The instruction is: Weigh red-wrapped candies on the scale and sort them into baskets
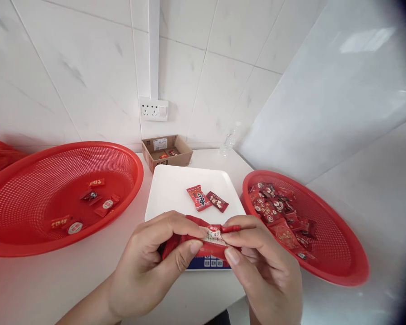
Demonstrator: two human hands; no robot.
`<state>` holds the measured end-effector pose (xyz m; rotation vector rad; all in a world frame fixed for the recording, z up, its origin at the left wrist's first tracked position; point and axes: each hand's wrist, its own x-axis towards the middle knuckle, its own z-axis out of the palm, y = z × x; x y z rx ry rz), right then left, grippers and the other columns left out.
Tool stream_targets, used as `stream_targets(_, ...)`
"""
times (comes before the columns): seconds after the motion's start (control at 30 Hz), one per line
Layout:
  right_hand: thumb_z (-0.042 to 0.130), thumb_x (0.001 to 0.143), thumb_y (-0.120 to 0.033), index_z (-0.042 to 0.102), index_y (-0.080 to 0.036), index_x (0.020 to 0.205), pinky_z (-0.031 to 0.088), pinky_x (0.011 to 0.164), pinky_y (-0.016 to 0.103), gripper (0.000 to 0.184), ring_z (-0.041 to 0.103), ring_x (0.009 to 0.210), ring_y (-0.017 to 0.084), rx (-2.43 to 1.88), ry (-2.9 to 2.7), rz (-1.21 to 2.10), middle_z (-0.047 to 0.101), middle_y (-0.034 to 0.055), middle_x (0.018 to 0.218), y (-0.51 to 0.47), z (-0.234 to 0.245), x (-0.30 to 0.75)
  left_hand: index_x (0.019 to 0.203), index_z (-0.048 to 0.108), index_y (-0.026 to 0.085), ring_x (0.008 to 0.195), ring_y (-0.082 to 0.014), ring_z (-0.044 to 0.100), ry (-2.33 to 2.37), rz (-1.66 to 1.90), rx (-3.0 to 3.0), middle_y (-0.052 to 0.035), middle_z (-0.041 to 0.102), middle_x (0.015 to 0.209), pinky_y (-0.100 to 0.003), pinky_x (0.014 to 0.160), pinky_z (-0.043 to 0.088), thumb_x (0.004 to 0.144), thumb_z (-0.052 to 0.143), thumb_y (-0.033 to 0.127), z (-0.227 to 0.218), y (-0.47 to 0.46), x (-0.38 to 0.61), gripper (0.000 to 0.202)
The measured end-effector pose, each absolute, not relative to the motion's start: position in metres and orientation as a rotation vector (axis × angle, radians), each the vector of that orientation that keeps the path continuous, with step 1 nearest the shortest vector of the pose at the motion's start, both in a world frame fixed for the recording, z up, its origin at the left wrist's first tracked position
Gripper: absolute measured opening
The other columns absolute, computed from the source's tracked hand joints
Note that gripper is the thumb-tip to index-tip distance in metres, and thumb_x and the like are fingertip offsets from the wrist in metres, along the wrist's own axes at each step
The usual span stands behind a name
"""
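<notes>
Packet pinched by both hands

Left basket (37,198) has some sweets (105,205). Left hand (145,266) has its grip closed on the packet (214,235), by the front of the white scale (169,192). Chinese writing shows on it. Right hand (267,262) pinches it too. Right basket (340,253): more sweets.

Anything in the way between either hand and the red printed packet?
Nothing visible: the left hand and right hand both pinch the red printed packet directly. The two wrapped sweets on the white scale pan lie beyond it.
</notes>
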<state>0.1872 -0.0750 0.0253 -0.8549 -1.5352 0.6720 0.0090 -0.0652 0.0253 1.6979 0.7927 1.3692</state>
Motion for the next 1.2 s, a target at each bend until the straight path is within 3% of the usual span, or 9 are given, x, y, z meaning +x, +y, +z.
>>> stream_targets(0.17,0.062,0.083,-0.016,0.071,-0.027,0.08,0.046,0.053,0.023,0.014,0.058,0.066,0.013,-0.846,-1.498,0.826,0.063,0.0005,0.078,-0.073,0.023,0.192,0.099,0.063,0.032,0.059,-0.007,0.052,0.769,1.338,1.551,0.0054,0.059,0.069,-0.016,0.056,0.044,0.092,0.057,0.022,0.019,-0.069,0.011,0.014)
stream_targets(0.3,0.064,0.084,-0.019,0.07,-0.025,0.078,0.047,0.055,0.024,0.011,0.059,0.068,0.015,-0.82,-1.465,0.906,0.064,0.0018,0.076,-0.071,0.02,0.193,0.106,0.057,0.037,0.054,-0.0062,0.041,0.661,1.296,1.423,0.0073,0.05,0.064,-0.015,0.049,0.035,0.096,0.049,0.026,0.019,-0.071,0.015,0.016)
stream_targets(0.53,0.061,0.088,-0.023,0.071,-0.026,0.084,0.05,0.057,0.023,0.011,0.063,0.07,0.014,-0.941,-1.561,0.768,0.067,0.0015,0.082,-0.066,0.018,0.195,0.102,0.059,0.033,0.057,-0.0055,0.043,0.841,1.405,1.4,0.007,0.055,0.068,-0.013,0.052,0.036,0.093,0.057,0.027,0.021,-0.063,0.009,0.011)
stream_targets(0.7,0.064,0.086,-0.032,0.069,-0.025,0.106,0.058,0.069,0.032,0.023,0.069,0.084,0.019,-1.24,-1.518,0.615,0.073,0.006,0.1,-0.038,-0.01,0.209,0.096,0.06,0.027,0.062,-0.0078,0.045,0.907,1.611,1.101,0.0047,0.054,0.073,-0.016,0.056,0.04,0.088,0.063,0.035,0.021,-0.044,0.0,0.012)
stream_targets(0.83,0.059,0.085,-0.038,0.075,-0.022,0.093,0.057,0.079,0.042,0.023,0.066,0.101,0.026,-1.359,-1.639,0.576,0.071,0.0107,0.105,-0.014,-0.043,0.216,0.092,0.06,0.023,0.064,-0.0086,0.047,0.79,1.528,0.846,0.0022,0.053,0.083,-0.017,0.049,0.037,0.081,0.061,0.032,0.021,-0.037,0.002,0.015)
stream_targets(0.97,0.056,0.078,-0.033,0.077,-0.025,0.08,0.055,0.083,0.044,0.022,0.062,0.109,0.027,-1.404,-1.699,0.565,0.071,0.0087,0.104,-0.001,-0.067,0.217,0.091,0.061,0.02,0.069,-0.0086,0.049,0.73,1.413,0.795,0.0004,0.055,0.086,-0.017,0.055,0.042,0.073,0.056,0.021,0.019,-0.036,0.007,0.019)
stream_targets(1.2,0.049,0.073,-0.033,0.078,-0.028,0.08,0.053,0.087,0.045,0.03,0.063,0.106,0.026,-1.582,-1.743,0.551,0.069,0.0056,0.106,0.004,-0.065,0.218,0.091,0.062,0.021,0.073,-0.0079,0.054,0.671,1.39,0.855,0.0015,0.06,0.086,-0.019,0.066,0.048,0.072,0.078,0.027,0.016,-0.038,0.011,0.026)
